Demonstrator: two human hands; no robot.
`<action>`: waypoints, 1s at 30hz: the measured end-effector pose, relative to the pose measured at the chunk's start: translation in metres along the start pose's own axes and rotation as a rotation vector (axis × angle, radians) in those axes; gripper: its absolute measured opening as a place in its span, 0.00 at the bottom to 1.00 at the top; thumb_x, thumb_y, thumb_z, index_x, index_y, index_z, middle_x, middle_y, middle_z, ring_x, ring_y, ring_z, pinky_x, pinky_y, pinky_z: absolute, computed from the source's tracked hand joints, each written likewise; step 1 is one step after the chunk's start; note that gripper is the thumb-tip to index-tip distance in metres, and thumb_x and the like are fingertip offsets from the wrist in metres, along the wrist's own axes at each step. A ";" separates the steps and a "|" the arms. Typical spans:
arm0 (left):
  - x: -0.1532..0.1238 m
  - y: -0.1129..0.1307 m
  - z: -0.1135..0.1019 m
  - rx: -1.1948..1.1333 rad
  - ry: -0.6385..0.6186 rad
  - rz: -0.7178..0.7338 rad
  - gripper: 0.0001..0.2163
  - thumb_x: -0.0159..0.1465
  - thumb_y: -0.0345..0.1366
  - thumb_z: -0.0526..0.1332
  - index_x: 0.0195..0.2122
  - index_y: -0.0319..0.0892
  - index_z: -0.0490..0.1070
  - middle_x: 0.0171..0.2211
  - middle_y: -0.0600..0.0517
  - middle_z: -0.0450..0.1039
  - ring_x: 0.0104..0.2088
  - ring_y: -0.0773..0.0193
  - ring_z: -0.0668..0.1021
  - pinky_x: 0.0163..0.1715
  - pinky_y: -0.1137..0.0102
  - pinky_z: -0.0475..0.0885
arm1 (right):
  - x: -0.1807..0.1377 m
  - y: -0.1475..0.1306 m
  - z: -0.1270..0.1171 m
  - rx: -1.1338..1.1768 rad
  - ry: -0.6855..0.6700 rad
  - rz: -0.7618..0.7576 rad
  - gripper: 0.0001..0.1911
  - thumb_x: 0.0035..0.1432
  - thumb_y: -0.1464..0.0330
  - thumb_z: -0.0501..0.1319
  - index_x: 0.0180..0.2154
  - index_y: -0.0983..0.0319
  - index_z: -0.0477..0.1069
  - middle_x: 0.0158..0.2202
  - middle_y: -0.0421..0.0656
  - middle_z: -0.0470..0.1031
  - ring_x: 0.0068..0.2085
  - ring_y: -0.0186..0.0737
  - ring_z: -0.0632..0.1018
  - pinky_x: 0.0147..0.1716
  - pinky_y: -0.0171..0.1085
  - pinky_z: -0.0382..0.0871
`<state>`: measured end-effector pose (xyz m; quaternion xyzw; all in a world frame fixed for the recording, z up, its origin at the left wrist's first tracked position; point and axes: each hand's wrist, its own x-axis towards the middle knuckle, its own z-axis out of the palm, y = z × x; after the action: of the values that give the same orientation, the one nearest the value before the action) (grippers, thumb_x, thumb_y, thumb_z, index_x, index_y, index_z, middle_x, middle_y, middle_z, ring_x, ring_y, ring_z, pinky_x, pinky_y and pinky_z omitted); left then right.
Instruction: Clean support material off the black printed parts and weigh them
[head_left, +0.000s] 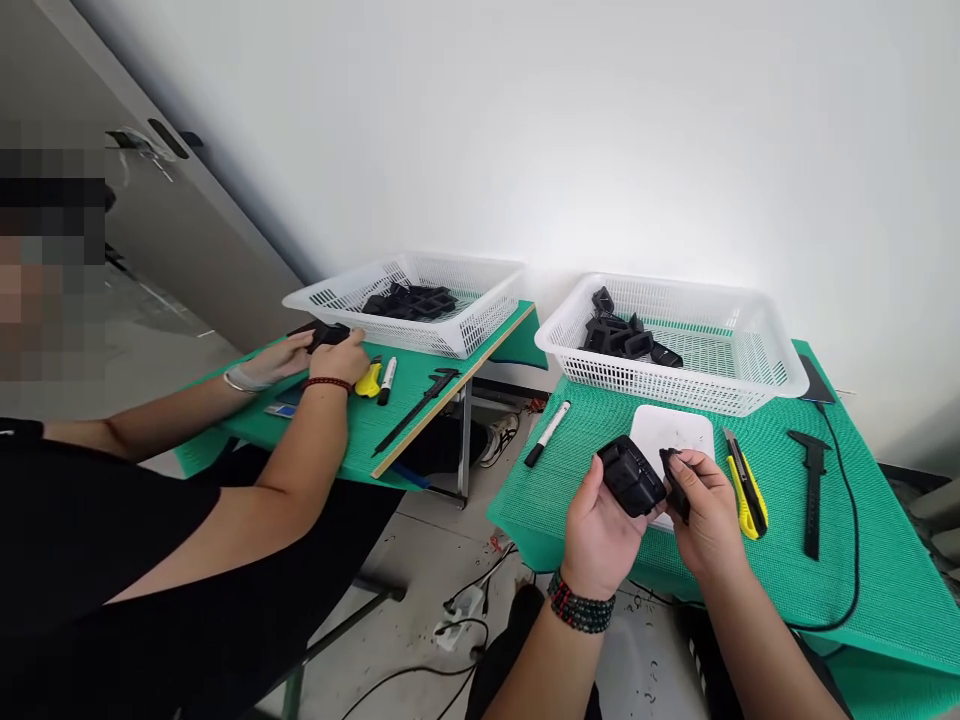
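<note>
In my left hand (602, 535) rests a black moulded plastic part (631, 477), held between thumb and fingers with its hollow side partly showing. My right hand (705, 515) pinches a smaller black plastic piece (676, 488) close beside it; whether the two pieces touch I cannot tell. Both hands are above the near edge of the green-covered table (885, 580). Behind them lies a white tray-like scale (671, 430) with dark specks on its top, partly hidden by the hands. A yellow utility knife (745, 485) lies just right of my right hand.
Behind stands a white basket (675, 385) of black parts (619, 335). A marker (548, 433), a caliper (814, 490) and a cable (855, 520) lie on my table. At left, a co-worker's hands (337, 358) hold a black part by another basket (442, 338). Cables cross the floor.
</note>
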<state>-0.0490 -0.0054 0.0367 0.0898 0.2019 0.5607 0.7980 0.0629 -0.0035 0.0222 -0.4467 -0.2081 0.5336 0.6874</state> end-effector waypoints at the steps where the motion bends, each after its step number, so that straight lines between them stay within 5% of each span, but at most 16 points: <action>1: 0.000 0.000 -0.001 0.014 -0.027 0.008 0.14 0.63 0.47 0.66 0.43 0.42 0.79 0.45 0.43 0.81 0.45 0.50 0.81 0.43 0.57 0.76 | 0.000 0.000 -0.001 0.014 0.002 0.018 0.22 0.38 0.58 0.78 0.31 0.59 0.71 0.27 0.37 0.73 0.23 0.31 0.70 0.18 0.29 0.63; 7: 0.004 -0.004 -0.006 0.100 -0.060 0.070 0.15 0.58 0.45 0.72 0.43 0.42 0.79 0.46 0.44 0.81 0.46 0.50 0.80 0.45 0.56 0.75 | 0.007 0.000 -0.009 0.072 0.026 0.050 0.21 0.41 0.59 0.77 0.32 0.59 0.71 0.26 0.35 0.70 0.22 0.30 0.68 0.17 0.28 0.60; 11: 0.013 -0.008 -0.004 0.101 0.042 0.082 0.14 0.59 0.42 0.72 0.42 0.42 0.78 0.42 0.46 0.81 0.40 0.53 0.81 0.39 0.59 0.77 | 0.013 0.005 -0.009 0.118 0.095 -0.025 0.16 0.48 0.61 0.71 0.38 0.57 0.73 0.37 0.40 0.75 0.27 0.32 0.73 0.23 0.33 0.67; 19: 0.025 -0.016 -0.005 0.021 0.221 0.020 0.11 0.66 0.43 0.64 0.40 0.40 0.78 0.34 0.48 0.79 0.29 0.61 0.79 0.29 0.66 0.75 | 0.014 0.007 -0.014 0.054 -0.045 -0.110 0.23 0.46 0.71 0.64 0.47 0.55 0.70 0.50 0.44 0.73 0.41 0.39 0.77 0.35 0.39 0.74; 25: 0.030 -0.017 -0.006 0.068 0.229 0.033 0.14 0.68 0.45 0.62 0.42 0.39 0.78 0.35 0.47 0.79 0.31 0.61 0.80 0.29 0.67 0.75 | 0.013 0.004 -0.018 -0.163 -0.138 -0.144 0.22 0.49 0.66 0.67 0.48 0.56 0.71 0.49 0.47 0.76 0.41 0.42 0.78 0.32 0.38 0.74; 30: 0.030 -0.020 -0.001 0.019 0.301 0.048 0.14 0.71 0.41 0.58 0.38 0.38 0.79 0.35 0.48 0.80 0.32 0.64 0.81 0.31 0.70 0.74 | 0.013 0.007 -0.020 -0.356 -0.198 -0.250 0.12 0.53 0.65 0.67 0.41 0.59 0.77 0.39 0.45 0.80 0.41 0.44 0.80 0.40 0.43 0.77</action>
<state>-0.0236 0.0154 0.0218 0.0168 0.3224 0.5848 0.7442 0.0789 0.0009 0.0035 -0.4773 -0.4191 0.4403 0.6346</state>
